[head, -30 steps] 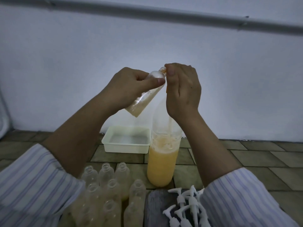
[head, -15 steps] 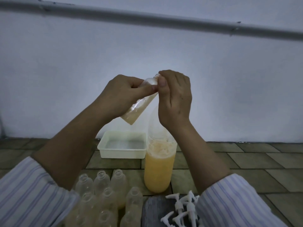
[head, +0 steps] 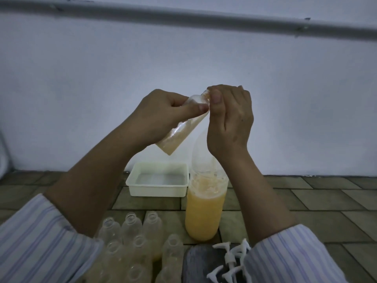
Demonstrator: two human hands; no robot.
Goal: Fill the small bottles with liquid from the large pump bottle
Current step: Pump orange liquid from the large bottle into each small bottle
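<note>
My left hand (head: pixel 163 117) grips the small bottle (head: pixel 179 129), tilted toward two o'clock so my right hand (head: pixel 228 119) can work its neck. Its fingers (head: pixel 216 98) pinch there (a cap, I judge); the large bottle (head: pixel 205 209) waits at six o'clock.

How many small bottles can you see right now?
9: one held bottle in the left hand; eight standing bottles clustered on the floor, in three rows. The left sleeve may hide more.

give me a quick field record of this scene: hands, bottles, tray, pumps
left hand: grips small bottle, tilted, neck up toward the right
right hand: fingers pinch at that bottle's neck
large bottle: upright on floor, orange liquid in lower part
empty small bottles: clustered uncapped, near left
white tray: left of large bottle
pump heads: loose pile, near right
</note>
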